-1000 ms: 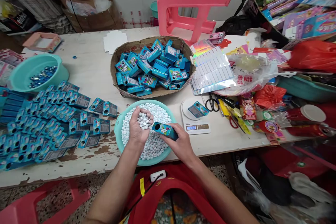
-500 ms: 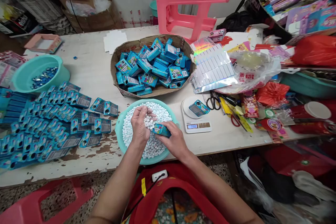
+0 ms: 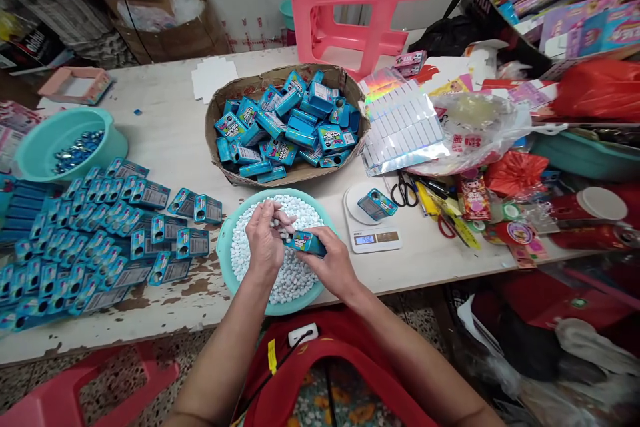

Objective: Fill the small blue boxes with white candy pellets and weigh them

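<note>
My left hand (image 3: 265,240) is cupped, its fingers curled around several small white candies (image 3: 284,220), over a turquoise basin (image 3: 228,280) full of the same candies. In my right hand (image 3: 336,265) is a small blue candy box (image 3: 309,243), held on its side with its end against my left fingers. How much is inside the box is hidden. To the right, another blue candy box (image 3: 377,205) lies on a white digital scale (image 3: 369,241).
Behind the basin stands a cardboard tray (image 3: 220,163) heaped with blue boxes. Rows of blue boxes (image 3: 113,213) cover the left side, near a second turquoise basin (image 3: 120,147). Scissors (image 3: 404,192), markers and a holographic sheet (image 3: 405,120) lie right. A pink stool (image 3: 310,20) stands behind.
The box in my right hand has turned flatter and come closer to my left fingers. Fewer white candies show in my left hand. The whole view has shifted slightly.
</note>
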The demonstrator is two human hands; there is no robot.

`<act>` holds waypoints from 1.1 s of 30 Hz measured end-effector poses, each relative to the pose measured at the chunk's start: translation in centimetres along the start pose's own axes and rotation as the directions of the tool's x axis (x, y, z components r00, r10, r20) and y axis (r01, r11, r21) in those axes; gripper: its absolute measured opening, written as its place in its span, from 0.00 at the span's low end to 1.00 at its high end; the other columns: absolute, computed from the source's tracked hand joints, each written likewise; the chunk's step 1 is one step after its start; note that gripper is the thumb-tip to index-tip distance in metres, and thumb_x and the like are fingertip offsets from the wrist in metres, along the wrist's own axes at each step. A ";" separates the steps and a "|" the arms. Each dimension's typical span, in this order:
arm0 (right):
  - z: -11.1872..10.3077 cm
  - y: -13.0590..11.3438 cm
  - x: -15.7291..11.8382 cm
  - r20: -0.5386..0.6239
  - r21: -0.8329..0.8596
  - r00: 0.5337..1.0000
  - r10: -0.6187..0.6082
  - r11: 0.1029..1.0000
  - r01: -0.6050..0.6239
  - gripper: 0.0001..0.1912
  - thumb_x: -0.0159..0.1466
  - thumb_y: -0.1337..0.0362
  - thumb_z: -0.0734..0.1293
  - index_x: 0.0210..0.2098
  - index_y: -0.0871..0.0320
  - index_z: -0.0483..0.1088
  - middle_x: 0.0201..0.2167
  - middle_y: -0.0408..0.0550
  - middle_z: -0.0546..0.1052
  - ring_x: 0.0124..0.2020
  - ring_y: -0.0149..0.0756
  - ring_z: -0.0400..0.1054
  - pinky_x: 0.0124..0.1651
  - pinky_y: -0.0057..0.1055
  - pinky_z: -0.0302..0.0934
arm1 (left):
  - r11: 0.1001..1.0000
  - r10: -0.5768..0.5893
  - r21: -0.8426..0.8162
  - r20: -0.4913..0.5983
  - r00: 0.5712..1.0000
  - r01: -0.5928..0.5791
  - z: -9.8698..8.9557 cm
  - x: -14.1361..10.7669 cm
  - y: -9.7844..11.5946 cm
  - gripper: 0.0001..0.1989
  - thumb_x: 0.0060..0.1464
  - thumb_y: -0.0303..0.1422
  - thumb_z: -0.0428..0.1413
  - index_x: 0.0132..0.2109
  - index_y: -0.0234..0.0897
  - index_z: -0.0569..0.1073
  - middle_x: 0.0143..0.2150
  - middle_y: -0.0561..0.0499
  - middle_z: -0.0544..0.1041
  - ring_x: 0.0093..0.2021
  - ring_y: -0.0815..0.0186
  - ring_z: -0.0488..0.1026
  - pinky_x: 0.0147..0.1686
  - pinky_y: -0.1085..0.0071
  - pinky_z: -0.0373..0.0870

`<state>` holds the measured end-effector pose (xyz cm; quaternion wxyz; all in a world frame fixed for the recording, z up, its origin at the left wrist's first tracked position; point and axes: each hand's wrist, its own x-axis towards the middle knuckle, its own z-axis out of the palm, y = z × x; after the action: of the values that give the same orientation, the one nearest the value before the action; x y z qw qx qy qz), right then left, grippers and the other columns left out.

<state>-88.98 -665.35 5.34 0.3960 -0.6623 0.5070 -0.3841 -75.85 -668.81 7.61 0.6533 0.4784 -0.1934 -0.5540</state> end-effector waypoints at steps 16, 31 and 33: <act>-4.3 1.0 -1.9 -0.060 0.235 0.994 0.096 0.969 -0.080 0.19 0.53 0.60 0.73 0.43 0.52 0.70 0.41 0.47 0.71 0.44 0.40 0.67 0.49 0.38 0.62 | 0.548 -0.082 0.812 0.295 0.952 -0.204 -6.1 4.6 -1.6 0.09 0.49 0.40 0.58 0.29 0.39 0.75 0.34 0.47 0.77 0.36 0.58 0.71 0.39 0.66 0.64; -3.6 2.3 -1.5 -0.056 0.203 0.974 0.219 0.958 -0.204 0.17 0.55 0.59 0.72 0.42 0.55 0.70 0.38 0.47 0.72 0.41 0.40 0.67 0.45 0.38 0.64 | -0.129 -0.062 0.894 0.424 0.904 -0.428 -6.1 4.1 -7.2 0.14 0.56 0.44 0.49 0.40 0.42 0.72 0.42 0.45 0.71 0.43 0.57 0.66 0.39 0.65 0.61; -3.6 2.6 -1.5 -0.055 0.195 0.973 0.223 0.958 -0.209 0.17 0.55 0.59 0.72 0.43 0.55 0.70 0.38 0.47 0.72 0.42 0.40 0.67 0.45 0.38 0.64 | -0.010 0.005 0.931 0.366 0.931 -0.366 -7.0 4.2 -7.2 0.11 0.54 0.42 0.51 0.37 0.41 0.73 0.39 0.47 0.72 0.40 0.60 0.68 0.37 0.68 0.61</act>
<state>-93.49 -664.79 4.19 0.4767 -0.5475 0.5524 -0.4098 -72.99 -669.21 -2.84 0.1675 0.6892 -0.6689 -0.2225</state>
